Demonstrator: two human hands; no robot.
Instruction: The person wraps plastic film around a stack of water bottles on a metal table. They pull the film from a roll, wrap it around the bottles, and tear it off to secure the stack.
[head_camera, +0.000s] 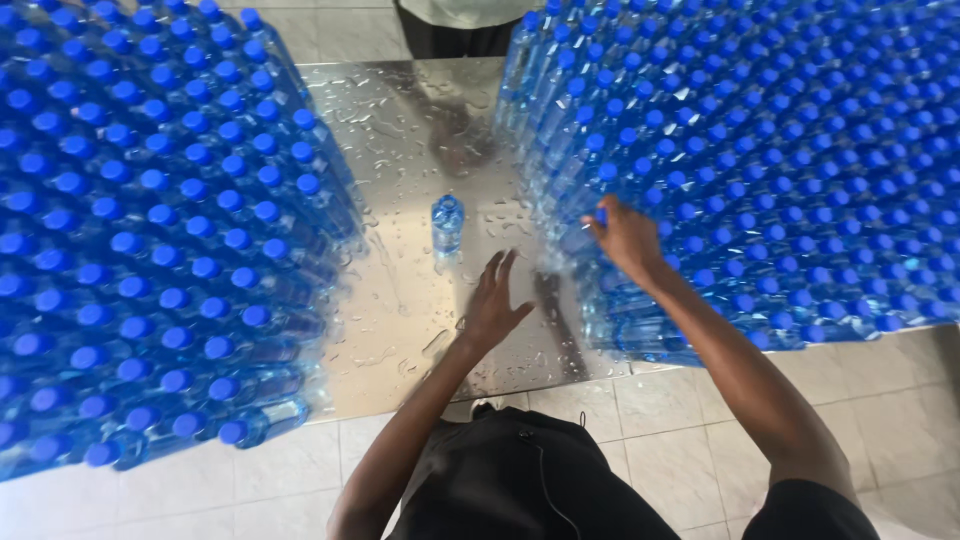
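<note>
- On the left, a big block of clear water bottles with blue caps (150, 230) stands packed cap to cap, covering the left part of the table from the far edge to the near edge.
- Between the two blocks runs a strip of wet steel table (400, 130), shiny and dotted with water drops.
- A single blue-capped bottle (447, 222) stands upright alone on that strip, apart from both blocks and a little to the far left of the left hand.
- The left hand (493, 305) is stretched out flat over the wet table, palm down, fingers straight and slightly spread, holding nothing; its fingertips point toward the single bottle without touching it.
- The right hand (627, 238) reaches into the near left edge of the right block, fingers bent and pinched around the blue cap of one bottle (601, 214) there.
- On the right, a second large block of blue-capped bottles (780, 160) fills the table out to the right edge.
- At the far end of the table, part of another person (455, 25) shows, in a light top and dark trousers.
- Pale floor tiles (640, 420) lie below the near edge of the table.
</note>
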